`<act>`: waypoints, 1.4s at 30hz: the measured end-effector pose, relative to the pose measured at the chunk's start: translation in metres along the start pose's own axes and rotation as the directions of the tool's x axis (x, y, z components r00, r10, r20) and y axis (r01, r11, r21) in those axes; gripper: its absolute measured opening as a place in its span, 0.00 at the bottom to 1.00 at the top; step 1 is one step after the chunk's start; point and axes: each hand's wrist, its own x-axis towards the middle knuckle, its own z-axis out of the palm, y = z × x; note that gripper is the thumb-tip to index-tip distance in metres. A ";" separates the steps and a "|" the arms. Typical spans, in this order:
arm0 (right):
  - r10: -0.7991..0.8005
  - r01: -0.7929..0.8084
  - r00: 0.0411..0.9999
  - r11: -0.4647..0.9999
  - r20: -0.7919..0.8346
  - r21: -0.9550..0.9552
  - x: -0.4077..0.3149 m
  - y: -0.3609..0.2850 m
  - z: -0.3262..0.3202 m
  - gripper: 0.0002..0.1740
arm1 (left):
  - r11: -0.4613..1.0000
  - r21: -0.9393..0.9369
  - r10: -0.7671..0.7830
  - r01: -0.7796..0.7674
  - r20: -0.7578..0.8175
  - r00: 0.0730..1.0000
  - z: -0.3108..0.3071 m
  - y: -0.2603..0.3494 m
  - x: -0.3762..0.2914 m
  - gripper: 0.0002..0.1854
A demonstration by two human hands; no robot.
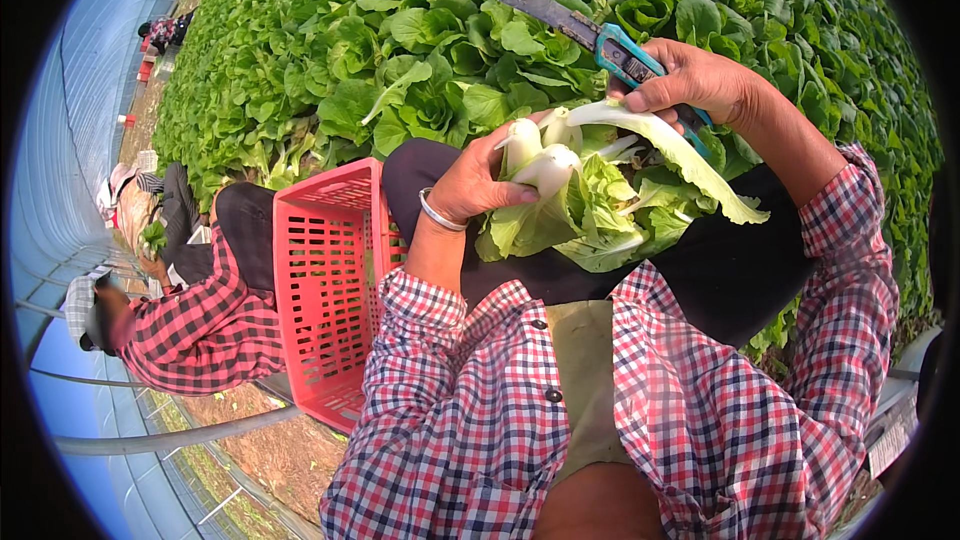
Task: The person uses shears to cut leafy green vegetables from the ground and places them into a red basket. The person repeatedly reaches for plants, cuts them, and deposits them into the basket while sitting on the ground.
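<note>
My left hand wears a metal bangle at the wrist and grips several heads of leafy greens, their pale stem ends turned up. In my right hand is a teal-handled knife, its dirty blade pointing up and left, away from the greens. The fingers of that hand also touch a long pale-stemmed leaf, which stretches to the right over the bunch. More loose, trimmed-looking leaves lie below the heads, over my dark-clad lap.
A red plastic crate stands tilted at my left. Dense rows of leafy greens grow ahead and to the right. A co-worker in a checked shirt sits beyond the crate; other people are farther left. Curved metal tubes cross the lower left.
</note>
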 end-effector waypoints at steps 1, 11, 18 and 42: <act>-0.044 0.044 0.999 0.999 0.002 0.002 -0.003 -0.003 -0.002 0.15 | 1.000 -0.012 -0.015 0.015 -0.003 1.000 -0.004 0.002 -0.001 0.46; -0.042 -0.247 0.906 0.755 -0.421 -0.607 0.000 0.001 -0.041 0.13 | 0.746 -0.604 0.024 -0.281 -0.397 0.918 -0.063 0.031 -0.059 0.30; -0.112 -0.204 0.876 0.795 -0.469 -0.571 0.004 0.019 -0.065 0.14 | 0.704 -0.476 0.182 -0.528 -0.598 0.781 -0.109 0.043 -0.145 0.23; 0.001 -0.668 0.642 0.491 -0.766 -0.559 -0.108 0.057 -0.138 0.10 | 0.486 0.106 -0.021 0.868 -0.991 0.132 -0.247 -0.247 -0.214 0.50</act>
